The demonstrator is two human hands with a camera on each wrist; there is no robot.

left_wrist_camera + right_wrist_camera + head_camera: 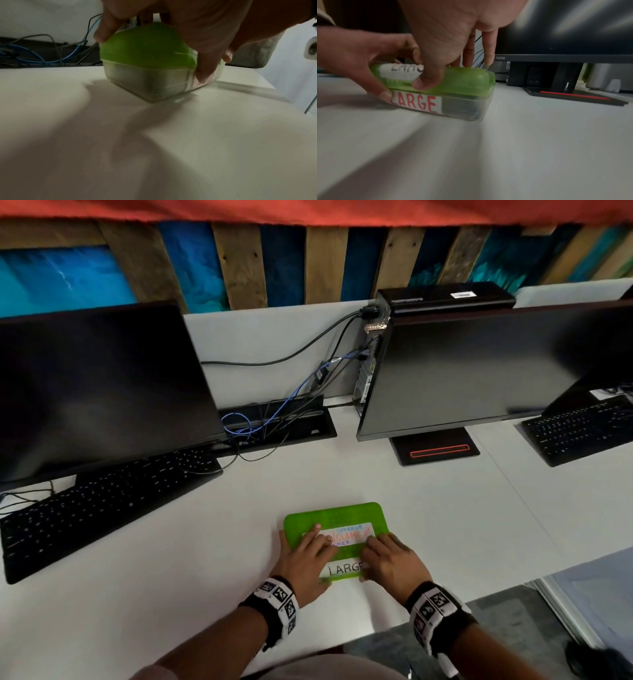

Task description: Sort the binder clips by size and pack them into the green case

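We see the green case [337, 518], lid closed, lying on the white counter [171, 559] near its front edge. Left hand [303, 565] and right hand [394, 565]: each grip grasps the case, fingers over lid, thumbs on front wall. Behind: two dark monitors [96, 385], keyboards [102, 501], cables [274, 412], painted plank wall [308, 261].

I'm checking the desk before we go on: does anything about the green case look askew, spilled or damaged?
Nothing stands out. The green case sits flat on the white desk with its lid down, the left hand and the right hand gripping its near edge. No binder clips show loose on the desk.
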